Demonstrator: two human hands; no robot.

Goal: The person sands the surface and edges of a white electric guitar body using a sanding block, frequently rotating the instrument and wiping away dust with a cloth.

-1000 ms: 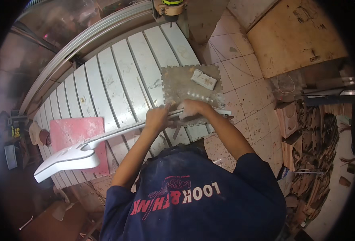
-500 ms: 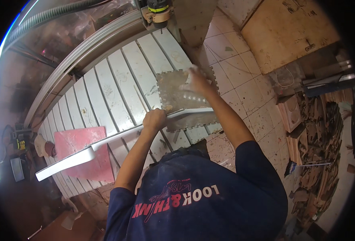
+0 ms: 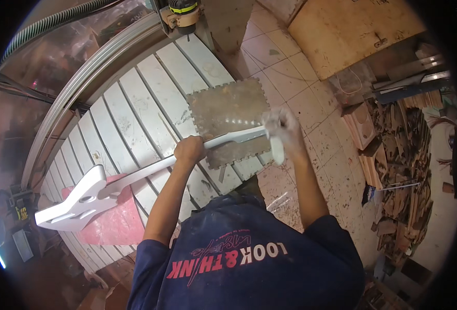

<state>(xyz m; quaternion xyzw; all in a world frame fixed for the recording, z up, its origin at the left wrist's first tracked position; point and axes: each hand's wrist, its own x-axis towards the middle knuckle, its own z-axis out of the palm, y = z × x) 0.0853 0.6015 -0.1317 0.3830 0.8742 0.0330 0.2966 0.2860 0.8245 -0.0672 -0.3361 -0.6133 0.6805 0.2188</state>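
A white guitar (image 3: 95, 183) with an angular, forked body lies slantwise across the slatted table, its neck running to the right. My left hand (image 3: 189, 150) is closed around the neck near its middle. Over at the headstock (image 3: 246, 135), my right hand (image 3: 284, 129) is curled at the tip, slightly blurred. A pale, thin strip (image 3: 277, 150) hangs from its fingers; I cannot tell what it is made of. Beneath the headstock lies a brown mat with toothed edges (image 3: 223, 106), and under the body a red sheet (image 3: 120, 222).
The table (image 3: 151, 85) has pale slats with dark gaps. A metal rail (image 3: 78, 77) and a ribbed hose (image 3: 58, 20) run along the far left. A yellow-banded machine head (image 3: 183, 10) hangs at the back. Wood scraps (image 3: 401, 170) are heaped on the right.
The guitar has been rolled from its edge so that its broad body face shows. My right hand has come down and right from above the mat to the headstock end. My left hand still grips the neck.
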